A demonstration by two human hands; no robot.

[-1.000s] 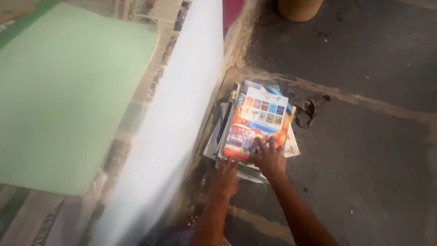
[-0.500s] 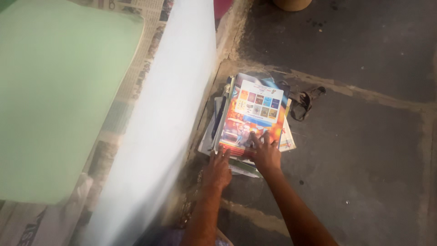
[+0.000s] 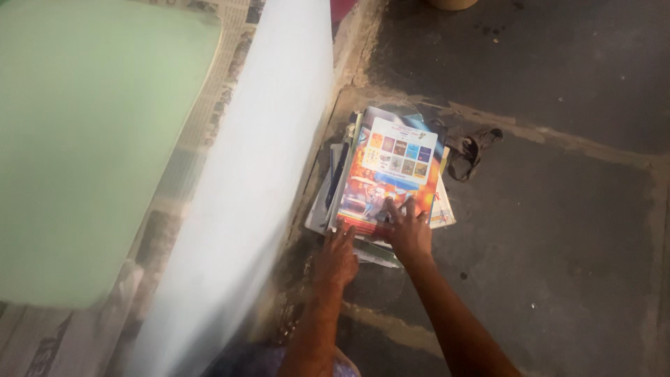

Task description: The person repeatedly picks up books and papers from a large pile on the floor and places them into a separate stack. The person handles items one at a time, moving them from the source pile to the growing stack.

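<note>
— Head view first: where is the book and how does it lie?

— A colourful book (image 3: pixel 391 174) tops a stack of books (image 3: pixel 335 202) on the dark floor (image 3: pixel 558 230), centre of the frame. Its long axis runs from lower left to upper right, leaning slightly right, with the near short edge toward the person.

— What about the hands?

— The right hand (image 3: pixel 408 234) lies flat on the cover's lower right corner, fingers spread. The left hand (image 3: pixel 336 258) sits at the stack's near edge, lower centre, fingertips touching it; whether it grips anything I cannot tell. The two hands are just beside each other, not joined.

— Any markings on the cover?

— A pale rectangle with a grid of small coloured squares fills its upper half; below it are orange and blue pictures.

— And around it?

— A white slab edge (image 3: pixel 258 195) runs diagonally left of the stack, with newspaper (image 3: pixel 216 91) and a green sheet (image 3: pixel 91 139) in the upper left. A dark rag (image 3: pixel 469 150) lies just right of the stack.
</note>
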